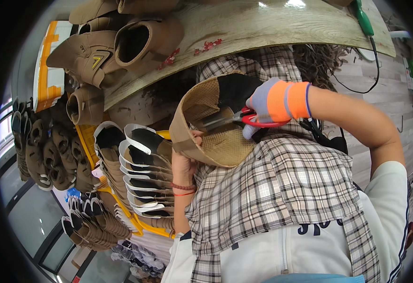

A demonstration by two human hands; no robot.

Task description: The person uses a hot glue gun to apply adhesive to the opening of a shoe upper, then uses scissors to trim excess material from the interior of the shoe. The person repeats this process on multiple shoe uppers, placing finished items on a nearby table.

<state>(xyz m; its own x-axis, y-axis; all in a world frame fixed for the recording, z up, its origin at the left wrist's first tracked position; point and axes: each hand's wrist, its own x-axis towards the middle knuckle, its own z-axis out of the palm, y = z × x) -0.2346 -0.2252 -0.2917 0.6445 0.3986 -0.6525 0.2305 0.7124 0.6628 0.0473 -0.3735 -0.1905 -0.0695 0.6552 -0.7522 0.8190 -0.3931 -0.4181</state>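
Note:
A tan shoe upper with a mesh lining and a black inner panel rests against my plaid apron. My left hand, bare with beaded and red bands at the wrist, grips its left edge; some fingers reach inside, the rest are partly hidden. In my right hand, which wears a grey glove with an orange cuff, are red-handled scissors. Their metal blades point left into the hollow of the upper, close to my left fingertips. Whether the blades touch the lining, I cannot tell.
Finished-looking tan uppers stand on the wooden bench ahead. At left, stacked uppers with white edges sit by a yellow rack. A green-handled tool with a black cord lies at far right, near a heap of brown scraps.

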